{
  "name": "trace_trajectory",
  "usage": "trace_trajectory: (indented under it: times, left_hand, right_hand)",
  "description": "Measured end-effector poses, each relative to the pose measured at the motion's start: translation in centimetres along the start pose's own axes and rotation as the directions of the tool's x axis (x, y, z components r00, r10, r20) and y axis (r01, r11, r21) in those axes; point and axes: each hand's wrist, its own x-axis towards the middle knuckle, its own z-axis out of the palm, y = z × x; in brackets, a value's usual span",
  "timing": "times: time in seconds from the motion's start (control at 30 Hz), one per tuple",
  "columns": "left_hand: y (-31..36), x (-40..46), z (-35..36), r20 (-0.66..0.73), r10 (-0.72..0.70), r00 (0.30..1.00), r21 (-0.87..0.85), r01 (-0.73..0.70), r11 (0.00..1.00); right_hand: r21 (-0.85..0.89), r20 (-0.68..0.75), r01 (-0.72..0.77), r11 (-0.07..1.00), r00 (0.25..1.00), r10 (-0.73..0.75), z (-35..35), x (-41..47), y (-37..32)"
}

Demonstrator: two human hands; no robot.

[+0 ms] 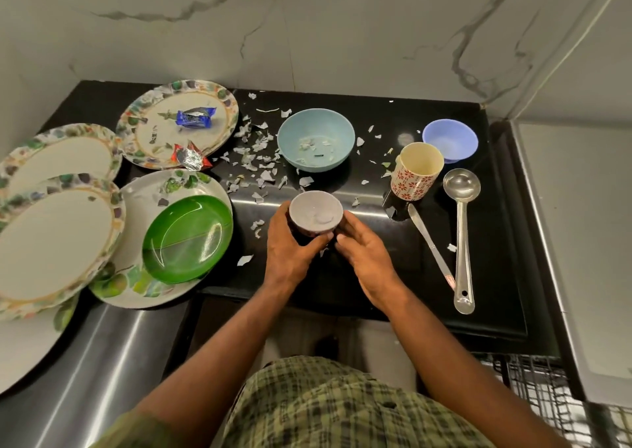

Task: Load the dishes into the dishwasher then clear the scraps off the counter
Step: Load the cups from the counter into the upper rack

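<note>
Cupping a small grey bowl from both sides, the left hand curls its fingers round the bowl's 9 o'clock wall while the right hand wraps the 3 o'clock side, thumbs meeting at the bowl's near edge. The bowl sits at the middle of the black counter, close to its front edge; whether it rests on the counter or is lifted just off it cannot be told.

At 12 o'clock from the grey bowl stands a teal bowl with a few scraps inside. Paper scraps are strewn over the counter at 11 o'clock, thickest between the teal bowl and the plates, with single bits scattered toward 1 o'clock.

At 2 o'clock a patterned mug stands upright, and just behind it a blue bowl. At 3 o'clock lie a steel ladle, its cup toward the wall, and a spoon just left of it, handles nearly side by side.

At 9 o'clock a green plate rests on a floral plate. Further left, two more floral plates overlap. At 10 o'clock another floral plate carries a blue wrapper, and a red and silver wrapper lies on its near rim.

At 5 o'clock, below the counter, a wire rack shows.
</note>
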Motion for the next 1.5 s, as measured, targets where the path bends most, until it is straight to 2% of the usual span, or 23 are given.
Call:
trace_trajectory:
  times: [0.1, 0.2, 0.3, 0.37, 0.4, 0.47, 0.63, 0.87, 1.1, 1.27, 1.33, 1.5]
  left_hand:
    - [2.1, -0.3, -0.6, -0.037, 0.027, 0.999, 0.003, -0.027, 1.000]
    - [4.7, -0.1, -1.1, -0.040, 0.063, 0.997, -0.003, -0.063, 0.998]
    - [6.7, 0.3, -1.0, -0.071, 0.097, 0.993, 0.111, -0.089, 0.990]
    - [7.5, 0.7, -0.5, -0.027, 0.105, 0.994, 0.281, -0.094, 0.955]
    - [7.8, 1.0, -0.3, 0.017, 0.086, 0.996, 0.368, -0.086, 0.926]
    - [8.3, 1.2, -0.1, 0.076, 0.071, 0.995, 0.455, -0.098, 0.885]
    - [9.8, 0.2, 0.9, 0.070, 0.084, 0.994, 0.345, -0.103, 0.933]
    - [10.2, -2.9, 3.1, 0.161, 0.171, 0.972, 0.017, -0.176, 0.984]
    - [10.2, -6.1, 6.3, 0.295, 0.325, 0.899, -0.036, -0.329, 0.944]
    - [11.9, -8.9, 8.9, 0.386, 0.339, 0.858, -0.174, -0.293, 0.940]
    - [13.1, -10.3, 10.1, 0.436, 0.352, 0.828, -0.173, -0.307, 0.936]
    - [15.1, -13.5, 13.4, 0.527, 0.405, 0.747, -0.185, -0.364, 0.913]
  right_hand:
    - [-0.122, -0.020, 0.032, 0.992, 0.999, -0.035, -0.1, -1.3, -1.2]
    - [-0.088, -0.011, 0.022, 0.996, 1.000, -0.024, 0.3, -2.2, -2.8]
    - [0.169, -0.019, -0.110, 0.979, 0.993, 0.115, 0.9, -2.7, -4.5]
    - [0.391, 0.012, -0.281, 0.877, 0.954, 0.300, 1.2, -3.1, -5.2]
    - [0.452, 0.037, -0.340, 0.825, 0.931, 0.364, 1.3, -3.4, -5.2]
    - [0.500, 0.064, -0.365, 0.786, 0.920, 0.386, 1.3, -3.9, -5.1]
    - [0.540, 0.032, -0.312, 0.782, 0.936, 0.351, 0.1, -4.8, -5.6]
    - [0.521, -0.028, -0.149, 0.840, 0.981, 0.191, -4.6, -7.2, -6.5]
    - [0.475, -0.103, 0.026, 0.879, 0.994, 0.027, -9.5, -10.0, -5.9]
    - [0.412, -0.195, 0.120, 0.903, 0.980, -0.042, -13.3, -13.2, -5.2]
    - [0.395, -0.222, 0.147, 0.907, 0.973, -0.062, -15.1, -14.6, -4.8]
    - [0.488, -0.305, 0.236, 0.840, 0.948, -0.089, -19.2, -18.7, -3.6]
